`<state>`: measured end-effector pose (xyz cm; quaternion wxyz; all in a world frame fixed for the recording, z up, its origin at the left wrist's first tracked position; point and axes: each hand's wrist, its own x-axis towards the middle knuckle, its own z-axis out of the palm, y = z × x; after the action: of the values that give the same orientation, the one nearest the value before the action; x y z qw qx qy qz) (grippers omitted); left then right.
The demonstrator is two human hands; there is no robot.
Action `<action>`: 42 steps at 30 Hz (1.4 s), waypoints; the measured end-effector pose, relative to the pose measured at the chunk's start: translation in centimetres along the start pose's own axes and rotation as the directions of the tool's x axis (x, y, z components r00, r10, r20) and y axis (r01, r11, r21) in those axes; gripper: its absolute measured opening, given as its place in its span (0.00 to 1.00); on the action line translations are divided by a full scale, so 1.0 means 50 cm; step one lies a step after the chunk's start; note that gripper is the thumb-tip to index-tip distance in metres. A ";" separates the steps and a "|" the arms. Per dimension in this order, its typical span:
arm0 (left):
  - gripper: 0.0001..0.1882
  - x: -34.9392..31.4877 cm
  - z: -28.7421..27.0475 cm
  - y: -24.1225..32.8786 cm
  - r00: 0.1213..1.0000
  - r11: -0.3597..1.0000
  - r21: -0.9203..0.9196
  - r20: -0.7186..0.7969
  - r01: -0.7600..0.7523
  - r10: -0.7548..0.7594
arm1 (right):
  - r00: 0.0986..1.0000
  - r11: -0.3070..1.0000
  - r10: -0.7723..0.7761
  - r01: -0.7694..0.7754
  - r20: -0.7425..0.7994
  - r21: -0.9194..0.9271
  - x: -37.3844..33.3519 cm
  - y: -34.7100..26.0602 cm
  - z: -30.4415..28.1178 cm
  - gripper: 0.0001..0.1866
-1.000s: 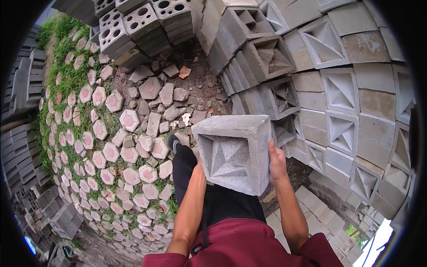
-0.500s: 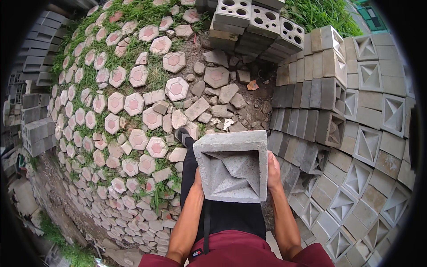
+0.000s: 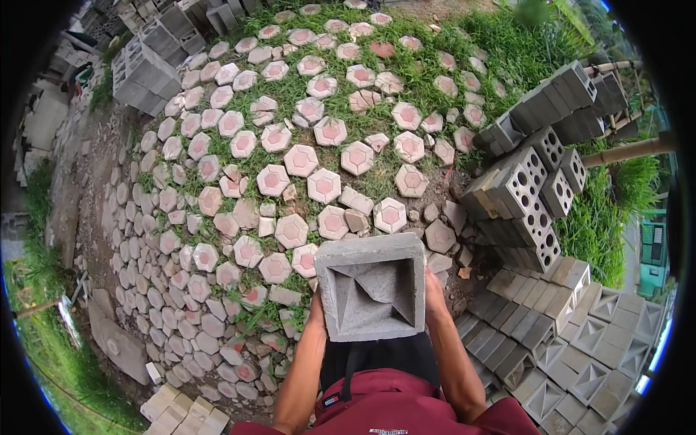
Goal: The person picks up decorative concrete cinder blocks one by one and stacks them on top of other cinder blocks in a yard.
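A square grey concrete block [image 3: 371, 290] with a recessed, faceted face is carried in front of my waist, its hollow side turned up toward me. My left hand [image 3: 317, 308] is closed on its left side, and my right hand [image 3: 435, 293] grips the right side. Most of the fingers are hidden behind the block. Below it are my dark trousers and the hem of a maroon shirt [image 3: 384, 395].
Hexagonal pavers [image 3: 324, 185] with pink centres lie in grass ahead and to the left. Stacked faceted blocks [image 3: 547, 395] stand at the right. Beyond them are blocks with round holes [image 3: 525, 170] and a bamboo pole [image 3: 627, 151]. More grey blocks [image 3: 148, 76] sit far left.
My view has turned left, away from the stacked blocks, which now appear further right and lower. The block stays between both hands, moved along with me.
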<state>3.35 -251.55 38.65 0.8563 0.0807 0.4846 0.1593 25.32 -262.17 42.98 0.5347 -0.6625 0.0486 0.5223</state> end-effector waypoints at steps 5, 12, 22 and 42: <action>0.29 -0.028 -0.080 0.097 0.975 0.980 -0.100 -0.164 -0.170 0.152 | 0.979 0.969 0.071 -0.023 0.191 -0.245 0.043 -0.107 0.172 0.34; 0.31 -0.052 -0.071 0.253 0.919 0.890 -0.253 -0.216 -0.379 0.330 | 0.932 0.940 0.027 0.100 0.362 -0.327 0.083 -0.246 0.397 0.30; 0.30 0.217 0.076 0.597 0.853 0.810 -0.270 -0.196 -0.521 0.483 | 0.872 0.892 -0.047 0.255 0.487 -0.372 0.394 -0.527 0.639 0.32; 0.32 0.419 0.201 1.350 0.783 0.729 -0.298 -0.137 -0.617 0.607 | 0.867 0.934 -0.114 0.260 0.484 -0.246 0.791 -0.905 1.164 0.27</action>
<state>8.86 -180.83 46.77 0.7497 0.0905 0.4105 0.5112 34.03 -179.32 50.16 0.4713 -0.5944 -0.2259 0.6112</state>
